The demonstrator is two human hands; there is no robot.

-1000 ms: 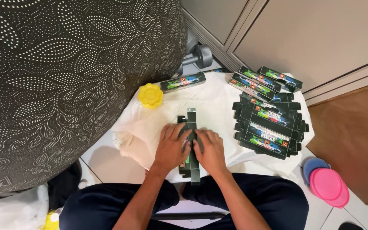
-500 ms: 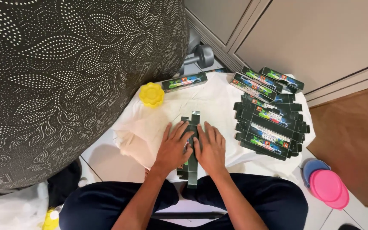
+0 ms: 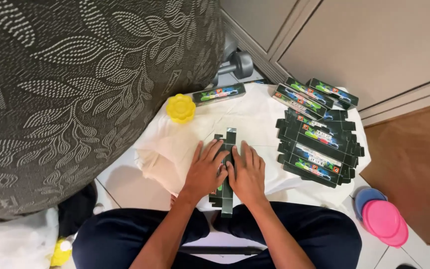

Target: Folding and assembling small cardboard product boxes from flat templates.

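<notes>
Head view: left hand (image 3: 206,171) and right hand (image 3: 247,174) are pressing flat (fingers spread, not gripping) on the dark flat box (image 3: 227,167), lying lengthwise between them.

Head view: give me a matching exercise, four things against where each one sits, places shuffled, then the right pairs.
Things:
1. flat carton
2. yellow flower-shaped lid
3. pink lid
4. dumbbell

Places:
A. on the floor at far right, over a blue lid
B. under both hands, left hand and right hand
C. at the cabinet foot, behind the white cloth
D. on the cloth's left corner

Pairs: 1-B, 2-D, 3-A, 4-C
</notes>
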